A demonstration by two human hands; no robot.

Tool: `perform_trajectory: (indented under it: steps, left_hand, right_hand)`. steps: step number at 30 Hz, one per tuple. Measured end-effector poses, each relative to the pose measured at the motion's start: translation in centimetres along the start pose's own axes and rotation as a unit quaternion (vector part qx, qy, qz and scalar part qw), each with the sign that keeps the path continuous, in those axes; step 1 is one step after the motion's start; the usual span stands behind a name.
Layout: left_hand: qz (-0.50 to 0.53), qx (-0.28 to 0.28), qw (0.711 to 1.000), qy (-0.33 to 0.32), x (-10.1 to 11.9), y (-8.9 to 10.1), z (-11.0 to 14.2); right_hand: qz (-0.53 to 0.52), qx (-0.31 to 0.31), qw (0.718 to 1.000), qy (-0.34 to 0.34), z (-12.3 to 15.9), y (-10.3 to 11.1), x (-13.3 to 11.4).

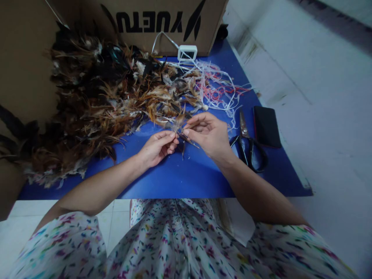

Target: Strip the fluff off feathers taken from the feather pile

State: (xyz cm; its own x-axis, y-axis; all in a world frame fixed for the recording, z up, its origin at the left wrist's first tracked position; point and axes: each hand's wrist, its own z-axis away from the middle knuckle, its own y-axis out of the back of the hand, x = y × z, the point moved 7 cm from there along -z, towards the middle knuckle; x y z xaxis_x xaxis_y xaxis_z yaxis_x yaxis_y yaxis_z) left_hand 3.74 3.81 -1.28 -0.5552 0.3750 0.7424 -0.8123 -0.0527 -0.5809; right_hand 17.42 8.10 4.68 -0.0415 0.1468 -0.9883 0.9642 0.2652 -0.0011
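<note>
My left hand is closed, its thumb and forefinger pinching a small bunch of brown feathers. The tuft points away from me, and thin dark quills stick out below the fingers. My right hand meets it from the other side, with thumb and forefinger pinched on the same feathers near the quill ends. Whether a thread runs between the fingers is too small to tell. Just beyond both hands lies a large heap of brown and black feathers.
Black-handled scissors lie right of my right hand, with a dark phone beside them. Tangled white and red strings and a small white framed device are farther back. A cardboard box stands behind on the blue table; a wall borders the right.
</note>
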Motion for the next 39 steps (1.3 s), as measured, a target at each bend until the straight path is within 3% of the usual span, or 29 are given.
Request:
perform_trajectory:
  steps: [8,20,39]
  left_hand:
    - [-0.009,-0.008,1.000,0.010,-0.14,-0.10,0.08]
    - [-0.004,-0.046,0.999,0.029,-0.53,-0.23,0.09]
    - [-0.020,-0.053,0.997,0.049,-0.80,-0.23,0.11]
  right_hand:
    - [0.011,0.017,1.000,0.021,0.08,0.19,-0.61]
    - [0.010,-0.001,1.000,0.028,0.12,0.09,-0.55]
    - [-0.026,-0.032,0.998,0.054,-0.12,-0.07,-0.02]
